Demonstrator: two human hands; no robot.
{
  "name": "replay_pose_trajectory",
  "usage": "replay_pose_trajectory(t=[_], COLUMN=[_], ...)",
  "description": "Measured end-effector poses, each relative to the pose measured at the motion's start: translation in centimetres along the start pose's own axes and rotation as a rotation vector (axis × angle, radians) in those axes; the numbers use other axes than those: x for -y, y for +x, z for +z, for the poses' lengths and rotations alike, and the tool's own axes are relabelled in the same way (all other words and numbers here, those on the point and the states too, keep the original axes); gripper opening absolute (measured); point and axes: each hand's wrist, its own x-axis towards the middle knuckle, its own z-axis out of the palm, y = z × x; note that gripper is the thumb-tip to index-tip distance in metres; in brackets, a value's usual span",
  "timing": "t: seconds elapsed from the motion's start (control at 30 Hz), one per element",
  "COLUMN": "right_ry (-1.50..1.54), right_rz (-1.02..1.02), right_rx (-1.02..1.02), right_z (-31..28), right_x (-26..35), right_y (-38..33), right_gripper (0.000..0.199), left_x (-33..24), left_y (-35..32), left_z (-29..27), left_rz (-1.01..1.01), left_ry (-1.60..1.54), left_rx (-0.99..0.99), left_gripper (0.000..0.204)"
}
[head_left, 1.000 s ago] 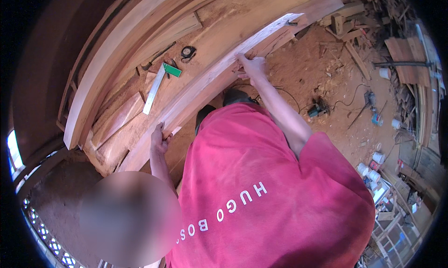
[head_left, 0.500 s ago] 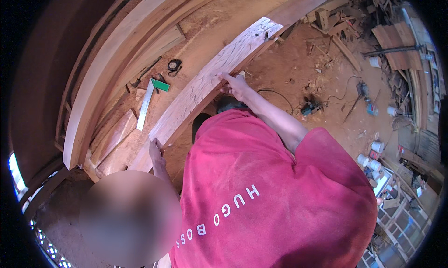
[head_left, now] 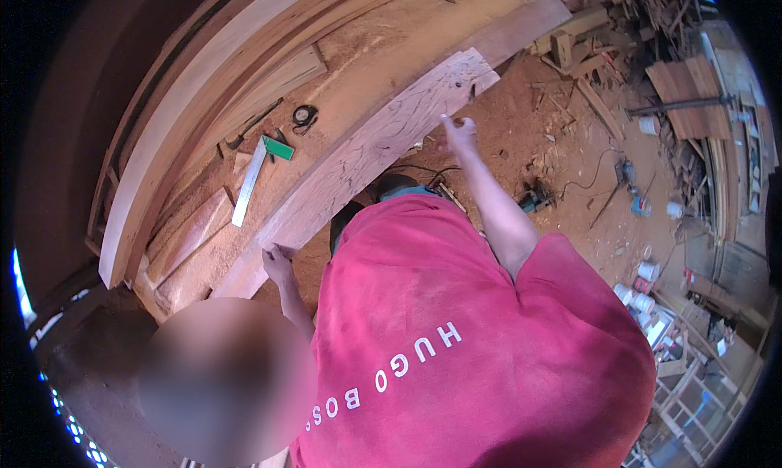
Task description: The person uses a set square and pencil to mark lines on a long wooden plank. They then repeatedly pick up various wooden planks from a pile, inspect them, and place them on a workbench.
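Sawdusty wooden counter (head_left: 358, 73): my left fingers (head_left: 270, 254) grasp a long reddish wooden plank (head_left: 371, 146); whether right fingers (head_left: 467, 125) grip, I can't tell.

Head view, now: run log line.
left hand: at left end of dark-streaked wooden plank; right hand: near its edge, contact unclear; green-handled metal try square: left of plank

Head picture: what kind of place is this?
It looks like a woodworking shop, probably a carpenter's. You can see a long wooden plank, a green-handled try square for checking corners, and a big pile of scrap wood.
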Motion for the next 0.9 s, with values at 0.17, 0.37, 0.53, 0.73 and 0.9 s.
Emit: replay_pose_trajectory(t=[0.17, 0.37, 0.53, 0.73, 0.9], right_ry=[-0.402, -1.393, -1.526, -1.572, -1.538], right_rz=[-0.651, -1.259, -1.498, -1.447, -1.528], right_rx=[-0.165, 0.418, 0.59, 0.751, 0.762], right_z=[-2.3, -1.9, 2.2, 4.0, 4.9], right_x=[0.7, 9.9, 9.4, 11.7, 13.3], right_y=[3.4, -2.4, -0.2, -1.9, -3.6], right_gripper=[0.071, 0.107, 0.125, 0.124, 0.123], left_x=[-2.5, 0.5, -4.1, -2.7, -1.6], left_y=[-2.9, -4.7, -6.5, -6.3, -5.4], left_z=[0.0, -1.3, -0.9, -1.1, -2.6], left_rz=[0.267, 0.385, 0.117, 0.152, 0.127], left_ry=[-0.112, 0.448, 0.29, 0.167, 0.139], left_rx=[0.125, -0.073, -0.106, -0.259, -0.216], left_gripper=[0.055, 0.101, 0.092, 0.067, 0.058])
